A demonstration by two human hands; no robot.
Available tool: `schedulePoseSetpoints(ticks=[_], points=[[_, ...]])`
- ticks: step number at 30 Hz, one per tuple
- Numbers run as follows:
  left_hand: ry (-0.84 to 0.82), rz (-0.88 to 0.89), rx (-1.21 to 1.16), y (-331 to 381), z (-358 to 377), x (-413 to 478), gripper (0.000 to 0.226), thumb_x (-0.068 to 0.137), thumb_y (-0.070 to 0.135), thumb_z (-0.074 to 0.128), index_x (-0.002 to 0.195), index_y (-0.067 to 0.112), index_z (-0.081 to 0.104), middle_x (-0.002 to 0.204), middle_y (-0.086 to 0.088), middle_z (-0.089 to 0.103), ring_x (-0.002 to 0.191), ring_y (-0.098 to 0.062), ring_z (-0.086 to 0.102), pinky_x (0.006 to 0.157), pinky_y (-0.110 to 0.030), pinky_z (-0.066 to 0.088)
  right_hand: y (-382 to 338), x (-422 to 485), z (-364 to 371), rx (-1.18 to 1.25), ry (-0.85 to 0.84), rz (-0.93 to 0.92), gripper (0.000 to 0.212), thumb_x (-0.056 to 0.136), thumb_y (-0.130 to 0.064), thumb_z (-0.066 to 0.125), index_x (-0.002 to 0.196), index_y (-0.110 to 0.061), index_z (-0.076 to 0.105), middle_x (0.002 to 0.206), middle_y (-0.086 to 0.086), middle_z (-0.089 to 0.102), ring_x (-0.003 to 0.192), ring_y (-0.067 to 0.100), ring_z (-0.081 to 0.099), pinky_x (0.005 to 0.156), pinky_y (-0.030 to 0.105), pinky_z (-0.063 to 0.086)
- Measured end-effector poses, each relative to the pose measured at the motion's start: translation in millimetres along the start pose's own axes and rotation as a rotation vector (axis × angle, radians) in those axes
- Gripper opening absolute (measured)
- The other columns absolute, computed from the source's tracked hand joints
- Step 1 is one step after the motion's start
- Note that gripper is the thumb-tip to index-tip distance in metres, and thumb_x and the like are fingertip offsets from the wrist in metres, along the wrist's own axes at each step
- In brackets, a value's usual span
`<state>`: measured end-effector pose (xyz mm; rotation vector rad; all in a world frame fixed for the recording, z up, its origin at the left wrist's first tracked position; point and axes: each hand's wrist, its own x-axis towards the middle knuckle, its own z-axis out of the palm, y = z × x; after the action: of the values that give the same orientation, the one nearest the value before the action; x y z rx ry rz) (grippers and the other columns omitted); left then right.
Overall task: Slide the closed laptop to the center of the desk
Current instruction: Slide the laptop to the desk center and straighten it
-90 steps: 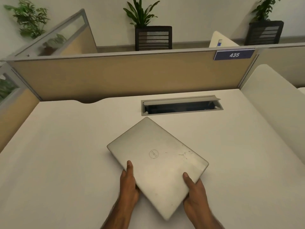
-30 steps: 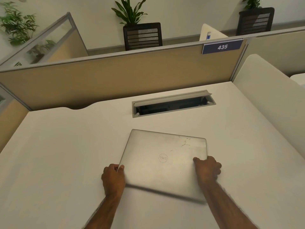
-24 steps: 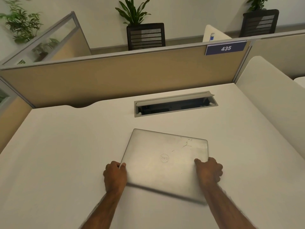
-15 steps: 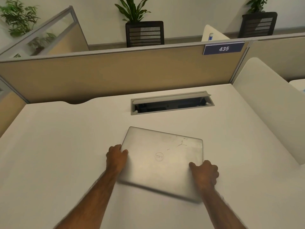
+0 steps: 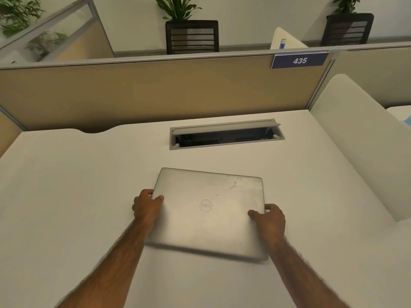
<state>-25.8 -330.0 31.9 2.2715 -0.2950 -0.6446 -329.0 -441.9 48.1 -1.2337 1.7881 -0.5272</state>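
A closed silver laptop (image 5: 209, 210) with a round logo on its lid lies flat on the white desk (image 5: 66, 185), roughly mid-desk and nearly square to me. My left hand (image 5: 148, 206) grips its left edge, thumb on the lid. My right hand (image 5: 268, 220) holds the right edge the same way, fingers curled over the side. The laptop's near edge looks blurred.
An open grey cable hatch (image 5: 226, 134) is set into the desk just beyond the laptop. A tan partition (image 5: 144, 92) with a blue "435" sign (image 5: 299, 61) closes the far side. A white side panel (image 5: 355, 134) borders the right. Potted plants stand beyond.
The laptop has turned from a skewed angle to nearly square and slid away from me toward the hatch. Both hands moved from its near corners up to its left and right edges.
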Motion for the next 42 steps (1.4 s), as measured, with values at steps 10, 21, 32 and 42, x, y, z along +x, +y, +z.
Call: schedulePoseSetpoints(ticks=[10, 21, 32, 42], points=[[0.045, -0.031, -0.011, -13.5, -10.7, -9.2, 0.044, 0.086, 0.024, 0.071, 0.126, 0.012, 0.057, 0.131, -0.018, 0.060, 0.119, -0.040, 0.057, 0.100, -0.051, 0.052, -22.1, 30.5, 8.9, -0.013, -0.084, -0.079, 0.043, 0.071, -0.021, 0.082, 0.110, -0.011, 0.067, 0.108, 0.008, 0.073, 0.092, 0.031, 0.071, 0.086, 0.047, 0.059], [0.014, -0.031, -0.018, -7.0, 11.8, -26.9, 0.044, 0.085, 0.023, 0.071, 0.124, 0.011, 0.057, 0.130, -0.018, 0.057, 0.119, -0.040, 0.057, 0.100, -0.050, 0.051, -14.3, 55.9, -9.9, -0.016, -0.047, -0.097, 0.037, 0.068, -0.025, 0.082, 0.100, -0.015, 0.067, 0.097, 0.004, 0.070, 0.087, 0.028, 0.069, 0.082, 0.046, 0.059], [0.029, -0.031, 0.056, -5.7, 17.9, -32.4, 0.048, 0.086, 0.025, 0.070, 0.129, 0.010, 0.055, 0.133, -0.019, 0.052, 0.123, -0.041, 0.050, 0.101, -0.047, 0.050, -10.4, 63.2, -13.2, -0.034, -0.073, -0.096, 0.024, 0.060, -0.031, 0.078, 0.077, -0.023, 0.062, 0.082, -0.002, 0.071, 0.076, 0.027, 0.071, 0.072, 0.042, 0.061], [0.021, -0.032, 0.088, -5.7, 18.6, -35.1, 0.048, 0.086, 0.026, 0.069, 0.129, 0.011, 0.054, 0.134, -0.018, 0.048, 0.124, -0.039, 0.046, 0.100, -0.046, 0.048, -14.5, 61.2, -13.1, -0.058, -0.062, -0.110, 0.021, 0.063, -0.028, 0.078, 0.070, -0.023, 0.059, 0.082, 0.001, 0.071, 0.077, 0.029, 0.071, 0.071, 0.040, 0.060]])
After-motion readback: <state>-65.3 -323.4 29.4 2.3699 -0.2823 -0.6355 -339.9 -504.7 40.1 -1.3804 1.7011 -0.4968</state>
